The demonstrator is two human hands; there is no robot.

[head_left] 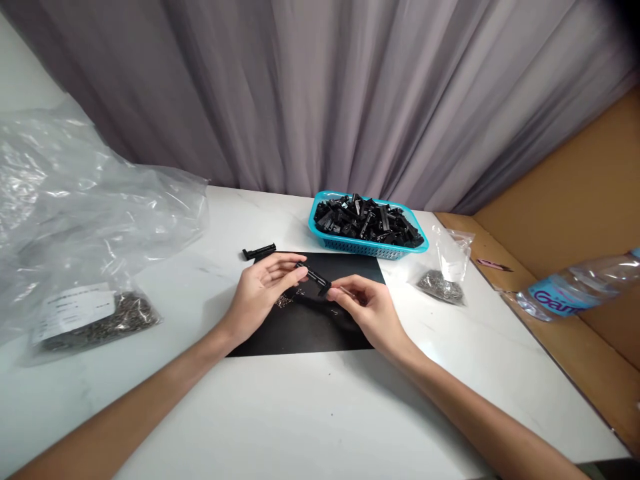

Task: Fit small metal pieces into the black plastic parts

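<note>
Over a black mat point(310, 333), my left hand point(267, 287) pinches one end of a slim black plastic part point(315, 275) between thumb and fingers. The part slants down to the right. At its lower right end, my right hand point(365, 303) is closed, thumb and fingertips pressed together against or just beside the part. Something thin seems to lie in that pinch, too small to make out. Under my left hand, a little heap of small metal pieces point(284, 301) lies on the mat. A second black plastic part point(259, 251) rests on the table by the mat's far left corner.
Behind the mat stands a blue basket point(320, 241) heaped with black plastic parts. Clear bags of small metal pieces lie left point(135, 313) and right point(443, 287). A large plastic bag point(100, 200), a water bottle point(575, 290), cardboard point(565, 173) and a grey curtain point(300, 93) surround the white table point(300, 413).
</note>
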